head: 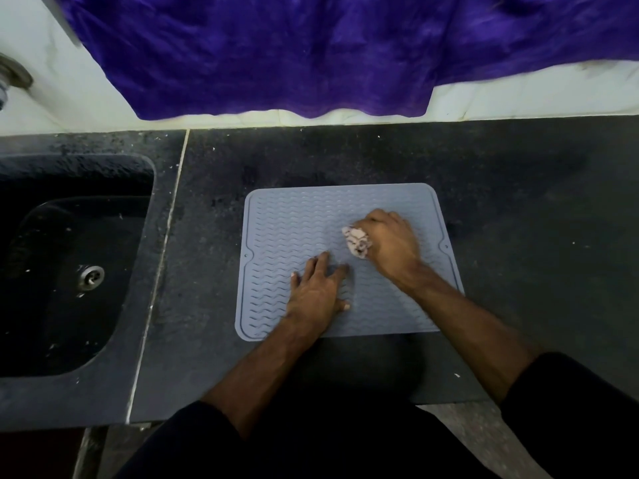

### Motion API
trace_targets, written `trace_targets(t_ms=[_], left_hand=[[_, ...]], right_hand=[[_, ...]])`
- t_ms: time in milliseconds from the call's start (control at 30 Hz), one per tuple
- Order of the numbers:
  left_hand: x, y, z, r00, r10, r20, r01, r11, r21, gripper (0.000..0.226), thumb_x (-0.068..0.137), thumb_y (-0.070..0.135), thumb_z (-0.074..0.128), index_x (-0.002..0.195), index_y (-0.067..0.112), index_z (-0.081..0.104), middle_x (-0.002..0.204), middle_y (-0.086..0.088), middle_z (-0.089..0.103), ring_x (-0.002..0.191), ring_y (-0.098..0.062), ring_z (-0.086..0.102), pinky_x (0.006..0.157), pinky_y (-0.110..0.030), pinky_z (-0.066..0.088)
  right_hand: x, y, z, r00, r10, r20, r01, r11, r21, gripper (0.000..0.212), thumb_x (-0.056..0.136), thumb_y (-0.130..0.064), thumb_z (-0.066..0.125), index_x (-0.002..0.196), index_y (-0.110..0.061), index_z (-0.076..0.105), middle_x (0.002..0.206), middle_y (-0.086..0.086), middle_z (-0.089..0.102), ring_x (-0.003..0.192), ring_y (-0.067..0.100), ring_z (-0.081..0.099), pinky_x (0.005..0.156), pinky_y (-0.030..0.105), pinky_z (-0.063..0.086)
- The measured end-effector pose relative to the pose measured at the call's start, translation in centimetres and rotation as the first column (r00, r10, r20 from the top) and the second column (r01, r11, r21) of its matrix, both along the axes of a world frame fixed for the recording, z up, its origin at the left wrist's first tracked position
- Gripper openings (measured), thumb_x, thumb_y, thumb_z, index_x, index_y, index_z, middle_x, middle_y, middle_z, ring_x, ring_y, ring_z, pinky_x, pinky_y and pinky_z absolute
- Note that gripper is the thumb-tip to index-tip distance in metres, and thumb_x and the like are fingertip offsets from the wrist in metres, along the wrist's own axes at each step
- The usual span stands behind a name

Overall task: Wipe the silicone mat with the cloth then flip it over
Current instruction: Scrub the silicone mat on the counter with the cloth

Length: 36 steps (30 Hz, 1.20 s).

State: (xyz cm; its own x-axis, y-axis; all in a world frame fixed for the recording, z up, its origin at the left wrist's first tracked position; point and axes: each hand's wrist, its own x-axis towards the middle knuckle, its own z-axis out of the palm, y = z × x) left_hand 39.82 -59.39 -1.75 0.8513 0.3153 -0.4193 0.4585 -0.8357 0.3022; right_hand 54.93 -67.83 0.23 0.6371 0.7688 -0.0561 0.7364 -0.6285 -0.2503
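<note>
**user1:** So where's everything sitting right now?

**user2:** Grey silicone mat [287, 223] is lying flat on the dark countertop [518, 202], ribbed wavy side up, just right of the black sink [69, 271]. Both hands are on it.

**user1:** Which one has the cloth?

**user2:** Right hand [390, 242]. Its fingers are curled tight round a scrunched-up pale cloth [358, 240], which pokes out on the left side of the fist and sits pressed on the mat, a bit right of the middle.

**user1:** And the other hand?

**user2:** Left hand [316, 288] is flat, fingers straight and a little spread, palm down on the mat's near half. It's holding nothing, just pressing on the surface. The two hands are close but not touching.

**user1:** Anything else in shot?

**user2:** Purple fabric [276, 53] hangs over the white wall at the back, and there's a metal drain [90, 276] in the sink.
</note>
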Motion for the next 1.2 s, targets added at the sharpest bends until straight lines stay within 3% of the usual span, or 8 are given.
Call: trace_targets(t_ms=[133,333,567,733,867,1100,1200], left_hand=[[0.0,-0.2,0.1,1.0,0.012,-0.005,-0.012,1.0,0.0,0.081,0.087,0.04,0.065,0.152,0.035,0.018,0.162,-0.005,-0.003,0.148,-0.027,-0.003,0.118,-0.056,0.007],[-0.3,0.1,0.5,0.999,-0.017,-0.028,0.016,0.999,-0.034,0.08,0.09,0.042,0.06,0.153,0.035,0.012,0.161,-0.002,-0.011,0.148,-0.027,-0.009,0.118,-0.056,0.004],[-2.6,0.8,0.7,0.998,0.006,-0.069,-0.01,0.999,-0.052,0.086,0.089,0.045,0.06,0.152,0.039,0.001,0.159,-0.001,-0.023,0.145,-0.033,-0.018,0.116,-0.061,0.001],[-2.5,0.8,0.9,0.995,0.006,-0.1,-0.01,0.999,-0.046,0.088,0.088,0.045,0.061,0.152,0.039,0.001,0.159,-0.002,-0.021,0.145,-0.035,-0.017,0.115,-0.063,0.004],[-2.4,0.7,0.9,0.994,0.028,-0.104,-0.031,0.999,-0.019,0.089,0.088,0.045,0.062,0.153,0.035,0.002,0.161,-0.003,-0.017,0.146,-0.035,-0.015,0.116,-0.062,0.006],[-2.7,1.0,1.0,0.995,-0.007,-0.099,0.005,1.0,-0.019,0.087,0.089,0.047,0.059,0.153,0.038,0.0,0.16,-0.002,-0.02,0.146,-0.035,-0.016,0.116,-0.062,0.006],[-2.5,0.9,1.2,0.993,-0.003,-0.115,0.0,1.0,-0.026,0.088,0.089,0.046,0.06,0.152,0.039,0.001,0.16,-0.002,-0.02,0.146,-0.036,-0.017,0.116,-0.062,0.005]], right_hand=[[-1.8,1.7,-1.0,0.995,0.104,0.011,-0.102,0.988,-0.113,0.034,0.09,-0.036,0.057,0.122,-0.026,0.061,0.124,0.001,0.053,0.113,0.025,0.045,0.097,0.039,0.038],[1.1,-2.7,-1.0,0.996,-0.059,0.074,0.072,0.979,-0.192,0.038,0.087,-0.033,0.062,0.125,-0.027,0.06,0.124,0.002,0.051,0.111,0.025,0.047,0.097,0.041,0.039],[1.1,-2.3,-0.6,0.993,-0.084,0.081,0.097,0.98,-0.174,0.037,0.083,-0.025,0.07,0.119,-0.022,0.063,0.118,0.005,0.055,0.107,0.027,0.05,0.092,0.041,0.04],[-1.3,1.4,-0.2,0.999,0.05,-0.02,-0.051,0.999,-0.013,0.037,0.081,-0.025,0.068,0.118,-0.025,0.065,0.114,0.004,0.057,0.107,0.028,0.05,0.093,0.041,0.041],[-4.1,4.1,-1.0,0.981,0.194,0.009,-0.192,0.977,-0.091,0.035,0.088,-0.036,0.059,0.122,-0.027,0.061,0.12,0.002,0.053,0.113,0.025,0.046,0.096,0.037,0.036],[-0.9,-0.3,-0.6,0.998,-0.006,0.058,0.016,0.985,-0.174,0.033,0.086,-0.029,0.063,0.119,-0.025,0.064,0.116,0.006,0.055,0.108,0.027,0.05,0.096,0.04,0.041],[-1.2,0.5,-0.3,1.0,0.008,-0.001,-0.008,0.994,-0.108,0.034,0.085,-0.025,0.065,0.119,-0.023,0.065,0.114,0.007,0.056,0.106,0.028,0.051,0.094,0.041,0.041]])
